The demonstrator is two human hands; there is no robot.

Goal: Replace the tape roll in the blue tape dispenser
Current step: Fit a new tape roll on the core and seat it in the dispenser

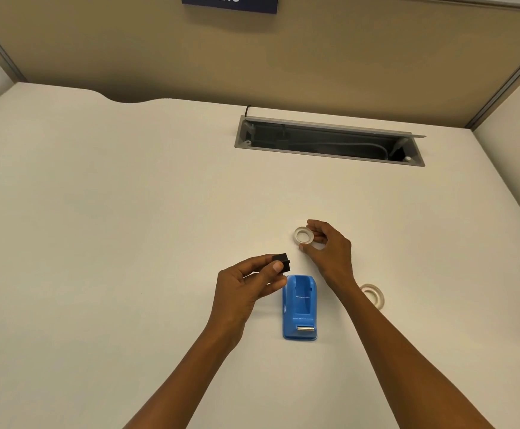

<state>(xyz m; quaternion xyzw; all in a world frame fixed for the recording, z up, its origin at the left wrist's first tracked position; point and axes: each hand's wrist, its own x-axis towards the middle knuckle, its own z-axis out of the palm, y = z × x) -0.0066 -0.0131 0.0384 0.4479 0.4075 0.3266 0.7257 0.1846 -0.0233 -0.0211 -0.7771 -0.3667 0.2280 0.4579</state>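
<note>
The blue tape dispenser (299,308) stands on the white desk with its cradle empty and its metal cutter facing me. My left hand (246,286) holds a small black spool core (282,262) between thumb and fingers, just above the dispenser's far end. My right hand (329,249) reaches past the dispenser, its thumb and fingertips pinching a clear tape roll (303,235) that lies on the desk. A second clear tape roll (373,295) lies to the right of the dispenser, partly hidden behind my right forearm.
An open grey cable tray (329,140) with cables inside is sunk into the desk at the back. Tan partition walls (252,57) enclose the desk, and a dark number sign (229,2) hangs at the top.
</note>
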